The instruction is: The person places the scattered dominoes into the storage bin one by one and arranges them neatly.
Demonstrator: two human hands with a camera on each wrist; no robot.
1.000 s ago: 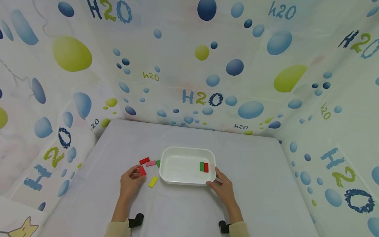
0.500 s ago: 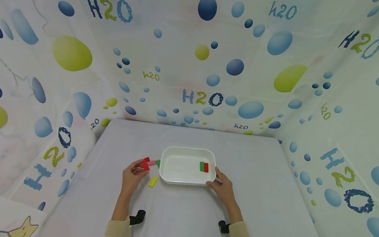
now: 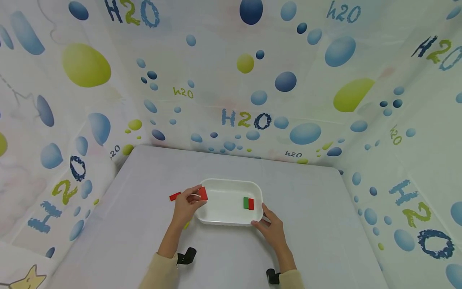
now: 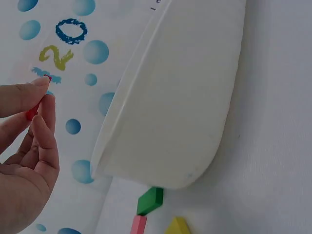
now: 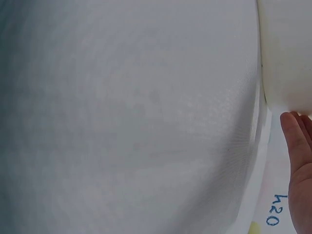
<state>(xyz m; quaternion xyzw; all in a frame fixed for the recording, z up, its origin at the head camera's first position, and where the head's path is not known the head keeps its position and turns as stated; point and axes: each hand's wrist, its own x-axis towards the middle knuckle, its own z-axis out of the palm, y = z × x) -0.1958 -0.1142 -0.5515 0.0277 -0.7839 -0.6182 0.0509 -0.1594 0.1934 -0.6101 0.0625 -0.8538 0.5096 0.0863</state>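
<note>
**Red rectangular block [image 3: 203,194] above a white, round-cornered rectangular tray [image 3: 231,222]**

The left hand [image 3: 185,206] pinched the block between thumb and fingers, over the tray's left end. The right hand [image 3: 271,230], thumb and fingers parted, gripped the near right corner. Inside, a flat green block [image 3: 246,203] touched a second red block [image 3: 251,204]. The tray stood on a white-covered table [image 3: 317,228].

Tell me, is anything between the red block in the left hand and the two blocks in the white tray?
Nothing visible: between the red block in the left hand and the green block, only bare white tray shows.
</note>
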